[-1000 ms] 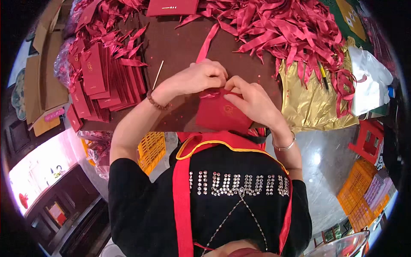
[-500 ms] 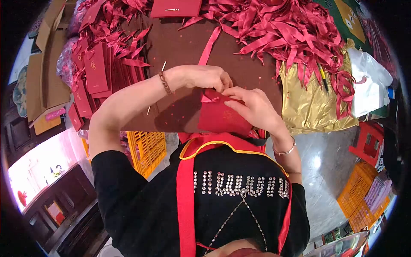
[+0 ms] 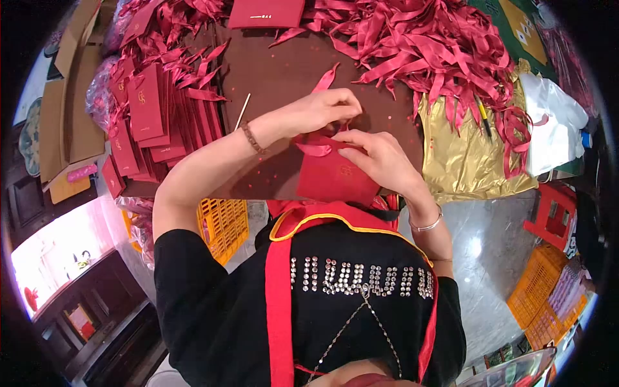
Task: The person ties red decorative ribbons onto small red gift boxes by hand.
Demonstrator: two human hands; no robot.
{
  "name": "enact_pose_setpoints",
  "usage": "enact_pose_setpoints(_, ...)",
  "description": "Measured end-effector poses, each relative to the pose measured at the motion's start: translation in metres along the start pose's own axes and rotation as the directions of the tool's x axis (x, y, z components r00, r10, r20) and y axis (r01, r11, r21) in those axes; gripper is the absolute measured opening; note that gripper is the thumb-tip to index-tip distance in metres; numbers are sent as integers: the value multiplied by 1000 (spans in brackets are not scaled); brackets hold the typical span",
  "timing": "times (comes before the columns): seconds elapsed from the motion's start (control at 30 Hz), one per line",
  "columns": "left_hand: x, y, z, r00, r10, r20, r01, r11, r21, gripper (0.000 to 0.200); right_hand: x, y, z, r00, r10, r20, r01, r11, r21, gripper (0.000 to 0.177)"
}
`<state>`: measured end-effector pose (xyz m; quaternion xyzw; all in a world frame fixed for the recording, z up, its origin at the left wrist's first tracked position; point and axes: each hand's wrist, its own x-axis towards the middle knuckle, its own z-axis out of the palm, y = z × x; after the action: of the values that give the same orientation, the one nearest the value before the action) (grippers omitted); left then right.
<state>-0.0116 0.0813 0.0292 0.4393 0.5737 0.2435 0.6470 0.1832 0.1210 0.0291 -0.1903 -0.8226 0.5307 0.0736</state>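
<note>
A red bag (image 3: pixel 329 177) with a gold emblem lies at the table's front edge. My left hand (image 3: pixel 332 109), above the bag's top edge, has its fingers closed on a red ribbon (image 3: pixel 314 149). One end of the ribbon lies across the bag's upper left, another points away over the table. My right hand (image 3: pixel 380 158) rests over the bag's upper right corner, thumb and fingers pinched at its top edge. A thin white stick (image 3: pixel 243 111) lies partly under my left forearm.
Stacked red bags (image 3: pixel 147 106) stand at the left. Red ribbons (image 3: pixel 438 51) are heaped at the back right, beside gold wrapping (image 3: pixel 451 158), a yellow-black pen (image 3: pixel 483 117) and white plastic (image 3: pixel 554 122). Another red bag (image 3: pixel 266 13) lies at the back.
My left hand has moved up and slightly right, away from the bag's top, drawing the ribbon. My left forearm has shifted right, and more of the white stick shows.
</note>
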Motion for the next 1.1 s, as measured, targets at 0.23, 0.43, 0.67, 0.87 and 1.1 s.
enact_pose_setpoints(0.23,-54,-19,-6,976,218,-17,-186,871,455,54,1,11,-2,998,57,-8,-56,998,30,28)
enact_pose_setpoints(0.43,-113,-19,-47,1000,8,-20,5,813,583,52,2,22,-6,985,172,-6,-172,984,55,29)
enact_pose_setpoints(0.67,-187,-20,-71,990,142,-13,-140,952,-274,37,6,34,-2,987,159,-34,-157,986,48,30)
enact_pose_setpoints(0.87,-152,-17,-18,892,351,-286,-453,705,-546,20,5,27,0,988,153,-36,-155,987,-50,30)
enact_pose_setpoints(1.1,-107,-11,-14,811,255,-526,-292,956,12,17,-20,46,-14,948,20,-318,-81,981,-177,24)
